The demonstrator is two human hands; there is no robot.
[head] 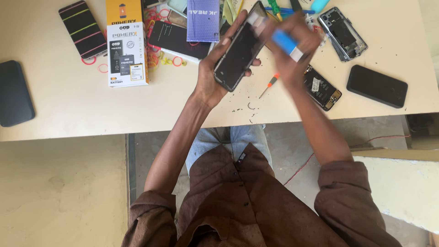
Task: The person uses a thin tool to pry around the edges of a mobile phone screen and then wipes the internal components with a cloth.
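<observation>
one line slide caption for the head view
Left hand grips a black slab phone; right hand holds a blurred blue-and-white object over it.

One view only — a camera worn on the person's head, looking almost straight down. It faces the pale worktop, whose far part fills the top of the picture while its near edge crosses the middle. Below that edge the view takes in the person's own lap and brown shirt, very close to the lens — with bare floor to the left.
</observation>
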